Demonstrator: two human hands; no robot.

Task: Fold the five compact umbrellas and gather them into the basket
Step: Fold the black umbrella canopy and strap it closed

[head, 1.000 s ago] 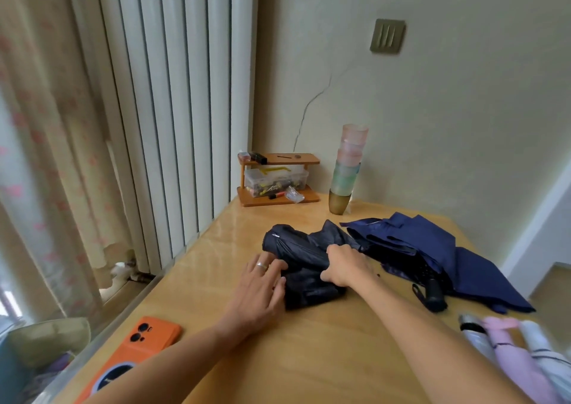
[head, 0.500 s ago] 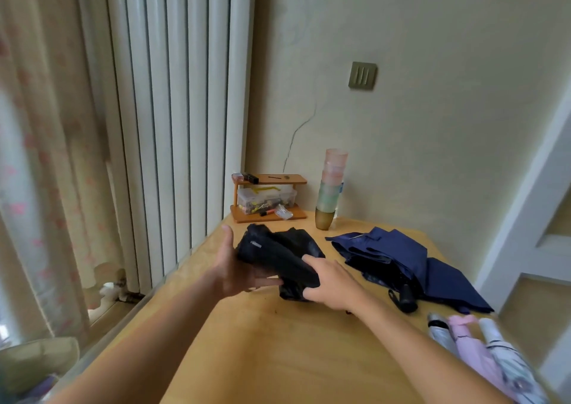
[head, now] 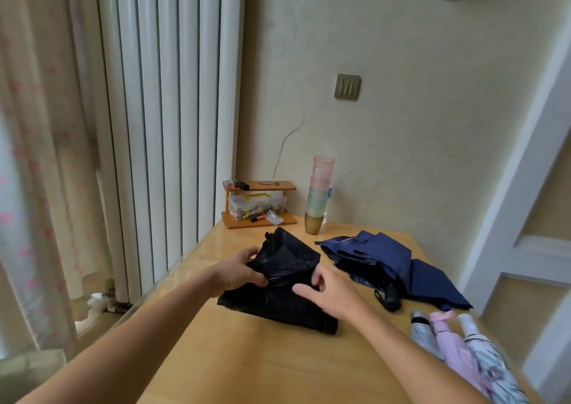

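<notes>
A black compact umbrella (head: 284,280) lies loosely bunched on the wooden table (head: 278,366) in front of me. My left hand (head: 239,272) grips its left side. My right hand (head: 327,292) pinches its fabric on the right, fingers partly spread. To the right lies a navy blue umbrella (head: 389,264), unfolded, its black handle pointing toward me. At the table's right edge lie three rolled umbrellas side by side: a silver one (head: 423,332), a pink one (head: 454,348) and a white patterned one (head: 491,369). No basket is in view.
A small wooden shelf (head: 258,204) with a clear box stands at the table's far edge against the wall. A stack of pastel cups (head: 319,196) stands beside it. A white radiator (head: 160,119) and a curtain (head: 37,156) are to the left, a white door frame (head: 519,171) to the right.
The view tilted upward, hiding the orange phone. The black umbrella was lifted and turned, then set down again; both hands shifted their grip along its fabric.
</notes>
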